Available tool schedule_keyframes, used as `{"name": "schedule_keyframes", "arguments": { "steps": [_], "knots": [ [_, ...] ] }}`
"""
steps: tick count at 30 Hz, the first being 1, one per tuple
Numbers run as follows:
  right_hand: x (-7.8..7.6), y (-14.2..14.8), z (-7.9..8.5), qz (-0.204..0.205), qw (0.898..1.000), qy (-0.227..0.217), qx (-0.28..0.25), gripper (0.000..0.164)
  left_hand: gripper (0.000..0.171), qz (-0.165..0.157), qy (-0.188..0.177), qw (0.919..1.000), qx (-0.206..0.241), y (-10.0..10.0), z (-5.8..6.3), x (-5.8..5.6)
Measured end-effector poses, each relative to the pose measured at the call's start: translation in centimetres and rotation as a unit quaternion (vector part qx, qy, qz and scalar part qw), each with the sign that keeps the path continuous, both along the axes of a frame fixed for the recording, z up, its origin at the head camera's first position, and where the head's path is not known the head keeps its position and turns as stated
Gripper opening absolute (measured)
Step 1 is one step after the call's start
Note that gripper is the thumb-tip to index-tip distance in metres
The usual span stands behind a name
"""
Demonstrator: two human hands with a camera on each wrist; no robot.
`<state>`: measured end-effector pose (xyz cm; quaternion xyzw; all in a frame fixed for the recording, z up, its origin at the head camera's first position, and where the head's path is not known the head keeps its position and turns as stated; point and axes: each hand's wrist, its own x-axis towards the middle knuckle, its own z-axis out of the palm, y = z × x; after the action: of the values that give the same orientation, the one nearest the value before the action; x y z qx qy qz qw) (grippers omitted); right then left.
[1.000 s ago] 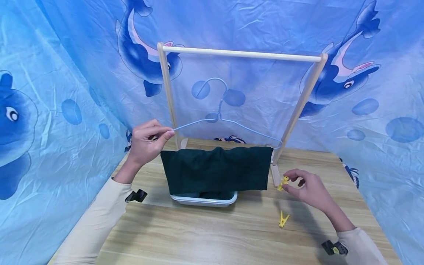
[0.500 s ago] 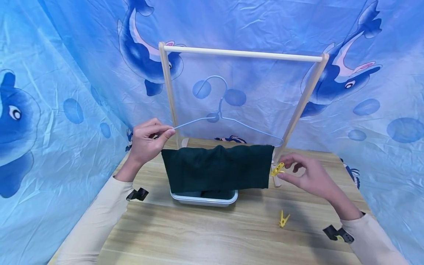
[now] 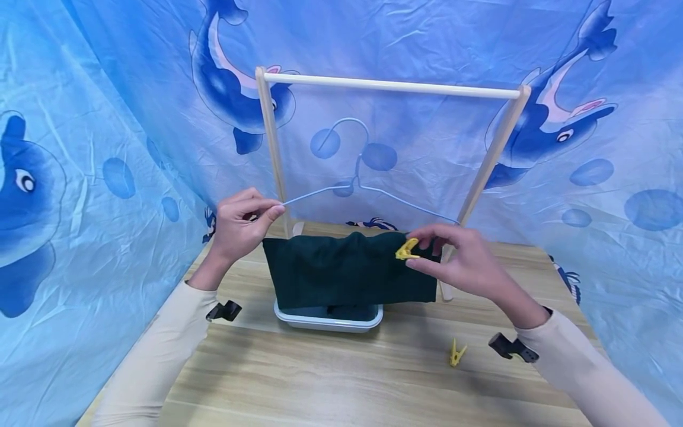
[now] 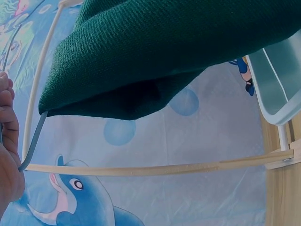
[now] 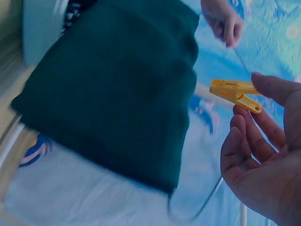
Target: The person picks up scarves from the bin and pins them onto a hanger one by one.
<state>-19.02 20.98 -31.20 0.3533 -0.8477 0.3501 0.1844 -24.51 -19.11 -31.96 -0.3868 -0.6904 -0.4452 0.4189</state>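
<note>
My left hand pinches the left shoulder of a light blue wire hanger, which stands upright with its hook at the top. Draped over the hanger's bottom bar is a dark green knitted cloth; the bar itself is hidden in the fold. In the left wrist view the cloth hangs beside the left hand. My right hand pinches a yellow clothespin between thumb and fingers, in front of the cloth's upper right part. The right wrist view shows the clothespin a little apart from the cloth's folded edge.
A wooden rack with a white top rail stands behind the hanger. Beneath the cloth is a pale tub with dark fabric inside. Another yellow clothespin lies on the wooden table at the right. A blue dolphin curtain surrounds the table.
My right hand has moved up and left with the clothespin, from beside the rack's right foot to the front of the cloth. The left hand and hanger have barely shifted.
</note>
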Motion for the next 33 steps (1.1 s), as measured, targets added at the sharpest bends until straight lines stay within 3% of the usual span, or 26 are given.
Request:
{"name": "schedule_keyframes", "arguments": {
  "steps": [5,11,17,26,33],
  "knots": [
    [-0.7,-3.4,1.1,0.038,0.999,0.012,-0.004,0.036,0.008,0.004,-0.005,1.0000,0.006,0.1,0.0,0.0],
    [-1.8,-7.2,1.7,0.072,0.997,-0.010,-0.014,0.034,0.007,0.002,-0.007,1.0000,0.004,0.2,0.1,-0.2],
    [-2.8,-10.7,2.0,0.080,0.996,-0.033,-0.031,0.027,0.005,0.000,-0.005,1.0000,-0.002,0.2,0.0,-0.2],
    [-4.0,-15.1,1.8,0.080,0.994,0.000,-0.072,0.015,0.003,0.003,-0.015,0.9999,-0.003,0.1,0.2,-0.2],
    [-4.9,-17.2,1.0,0.083,0.993,0.020,-0.087,0.012,0.027,0.002,-0.011,0.9999,-0.001,0.0,0.1,-0.3]
  ]
}}
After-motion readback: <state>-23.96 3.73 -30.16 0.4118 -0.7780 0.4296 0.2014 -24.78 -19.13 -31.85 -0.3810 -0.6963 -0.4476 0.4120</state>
